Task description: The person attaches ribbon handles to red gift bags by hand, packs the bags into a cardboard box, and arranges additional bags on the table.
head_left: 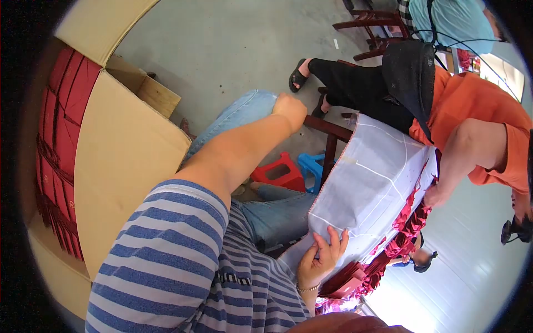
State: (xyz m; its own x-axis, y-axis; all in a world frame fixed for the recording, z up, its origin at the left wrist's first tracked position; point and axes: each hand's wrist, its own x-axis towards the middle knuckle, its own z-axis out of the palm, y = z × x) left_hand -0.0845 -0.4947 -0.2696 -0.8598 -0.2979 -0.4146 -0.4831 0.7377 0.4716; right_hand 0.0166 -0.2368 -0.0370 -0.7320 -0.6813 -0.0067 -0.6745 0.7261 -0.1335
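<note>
My left hand [290, 111] is closed in a fist beside my jeans knee [252, 102]. Its fingers curl away from view, so anything inside them is hidden. Along the table, my right hand [323, 258] rests at the near part of the pale, line-patterned tablecloth [366, 161]. The fingers of that hand are apart, and a bracelet circles the wrist. Close by lie dark red folded paper pieces [345, 280], with a heap of crinkled red pieces [408, 236] running along the table.
An open cardboard box [119, 172] stands at my left, holding several bundled red packets [61, 144]. A red plastic stool [280, 172] and a blue one [312, 166] are under the table. Across from me sits a person in orange [477, 111], one hand [436, 195] at the red heap.
</note>
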